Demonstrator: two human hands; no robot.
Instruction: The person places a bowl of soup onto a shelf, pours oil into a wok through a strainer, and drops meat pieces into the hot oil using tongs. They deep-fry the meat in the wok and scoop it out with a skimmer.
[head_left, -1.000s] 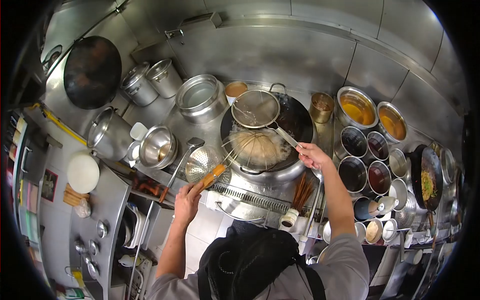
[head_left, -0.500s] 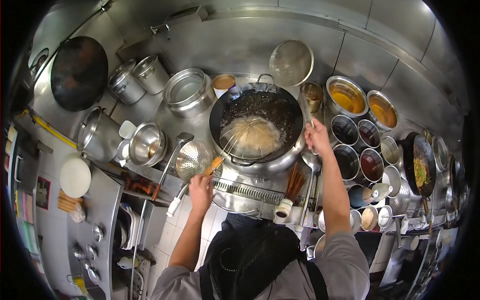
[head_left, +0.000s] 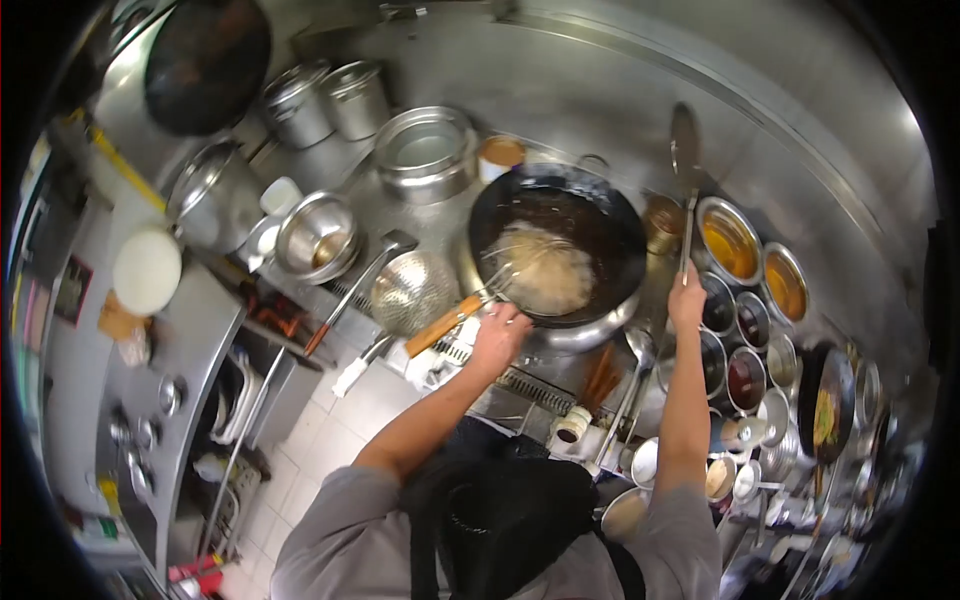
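Observation:
My right hand point(head_left: 687, 303) grips the handle of a round, long-handled skimmer point(head_left: 685, 145), raised right of the wok with its disc nearly edge-on. The black wok point(head_left: 622, 215) holds dark liquid. A domed wire strainer point(head_left: 508, 278) lies in it over a pale, foamy mass point(head_left: 550, 272). The strainer's wooden handle point(head_left: 440, 328) sticks out over the near left rim. Just right of that handle, my left hand point(head_left: 500, 338) has its fingers bent at the wok's near rim. What they close on is hidden.
A perforated ladle point(head_left: 408, 295) lies left of the wok. Behind stand a lidded-style steel pot point(head_left: 425, 150) and a tin point(head_left: 500, 155). Sauce containers point(head_left: 747, 375) and bowls of orange liquid point(head_left: 730, 243) crowd the right. Another pan with food point(head_left: 826, 400) sits farther right.
My left hand has left the strainer's wooden handle and moved right to the wok's near rim. The skimmer in my right hand has turned edge-on and swung right. The whole view has shifted and tilted.

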